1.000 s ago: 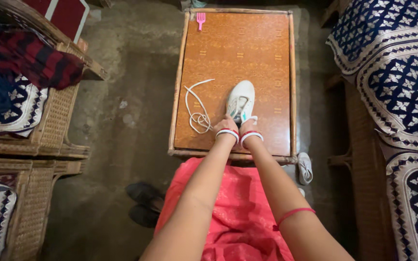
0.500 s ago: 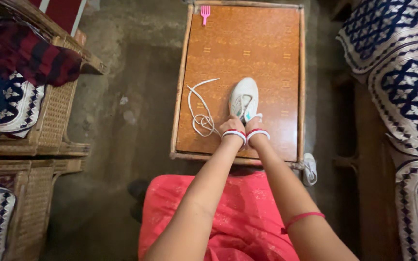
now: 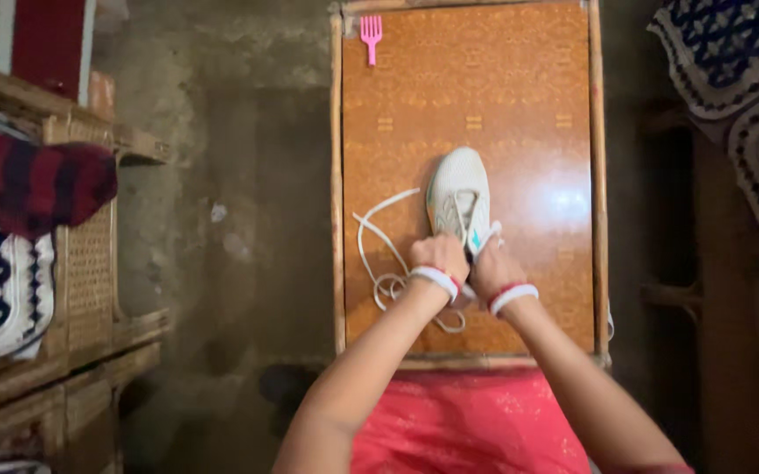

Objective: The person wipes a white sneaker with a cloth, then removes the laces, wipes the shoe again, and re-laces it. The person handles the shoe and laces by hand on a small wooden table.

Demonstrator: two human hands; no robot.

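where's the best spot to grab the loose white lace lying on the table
Probably the free end of the white lace, left of the white shoe. It lies as a single open strand on the table, clear of the tangle nearer the left hand. Come from the left, pinching from above.

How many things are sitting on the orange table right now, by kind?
White shoe: 1, with both hands on its near end
Loose white lace: 1, left of the shoe
Pink comb: 1, at the far edge
Total on the table: 3
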